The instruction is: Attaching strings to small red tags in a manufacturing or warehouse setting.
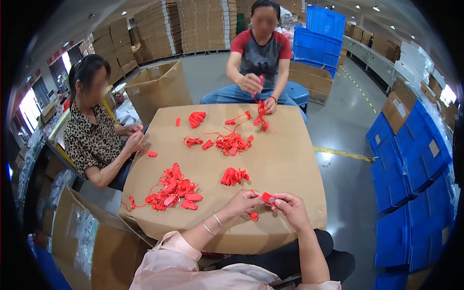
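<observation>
Between my two hands is a small flat red plastic piece (pixel 267 197) with a round grey disc at its end. My right hand (pixel 293 210) pinches it near the disc. My left hand (pixel 241 201) is closed at its other end, on what looks like its red cord. Just below, a bunch of red cord (pixel 253 217) hangs by my fingers. Beyond my left hand stands a tight row of red pieces (pixel 234 176). A loose heap of red pieces with cords (pixel 170 189) lies to the left on the cardboard tabletop (pixel 280 154).
Two people sit at the far and left sides, handling red corded pieces. More red pieces (pixel 233 143) lie mid-table. Open cardboard boxes (pixel 158 87) stand at the far left and near left (pixel 113 246). Blue crates (pixel 316 43) rise behind; blue bins (pixel 420 183) line the right.
</observation>
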Tool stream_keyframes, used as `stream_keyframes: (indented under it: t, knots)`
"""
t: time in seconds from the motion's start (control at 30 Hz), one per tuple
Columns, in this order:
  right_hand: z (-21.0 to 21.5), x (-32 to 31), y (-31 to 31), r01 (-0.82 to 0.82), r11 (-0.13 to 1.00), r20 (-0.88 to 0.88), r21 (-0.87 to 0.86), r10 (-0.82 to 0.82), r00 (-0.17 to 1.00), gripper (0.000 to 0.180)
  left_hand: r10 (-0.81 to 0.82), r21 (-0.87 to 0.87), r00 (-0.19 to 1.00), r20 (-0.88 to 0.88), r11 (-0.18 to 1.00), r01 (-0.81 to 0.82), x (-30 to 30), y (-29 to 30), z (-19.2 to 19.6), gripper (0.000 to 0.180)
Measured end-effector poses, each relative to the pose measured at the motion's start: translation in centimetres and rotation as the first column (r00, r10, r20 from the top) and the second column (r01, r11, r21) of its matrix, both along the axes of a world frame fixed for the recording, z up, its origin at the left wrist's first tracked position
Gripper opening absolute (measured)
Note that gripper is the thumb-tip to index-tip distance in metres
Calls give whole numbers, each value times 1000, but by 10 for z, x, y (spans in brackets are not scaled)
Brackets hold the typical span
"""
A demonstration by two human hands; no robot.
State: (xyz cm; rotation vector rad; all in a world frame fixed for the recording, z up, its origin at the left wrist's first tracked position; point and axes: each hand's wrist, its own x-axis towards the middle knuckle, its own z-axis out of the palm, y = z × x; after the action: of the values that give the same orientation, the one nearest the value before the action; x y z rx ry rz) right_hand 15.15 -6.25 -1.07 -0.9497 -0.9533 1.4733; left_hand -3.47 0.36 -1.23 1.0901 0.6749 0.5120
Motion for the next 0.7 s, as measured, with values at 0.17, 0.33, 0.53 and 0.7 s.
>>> stream_keyframes:
  t: [0.17, 0.33, 0.53, 0.7]
  knots:
    - [7, 1, -3, -90, 993, 164, 75, 76, 983, 17, 2, 137, 999, -44, 991, 4, -13, 1, -9, 12]
    - [7, 2, 0, -133, 958, 448, 256, 4, 894, 15, 9, 160, 998, -59, 987, 1, -12, 5, -4, 11]
    - [12, 2, 0, -67, 858, 758, 508, -409, 507, 18, 141, 144, 979, -145, 982, -120, -5, -9, 18, 16]
    - [-1, 4, 4, 296, 877, 451, 378, -454, 768, 16, -6, 100, 994, 109, 995, -5, 16, -31, 9, 22]
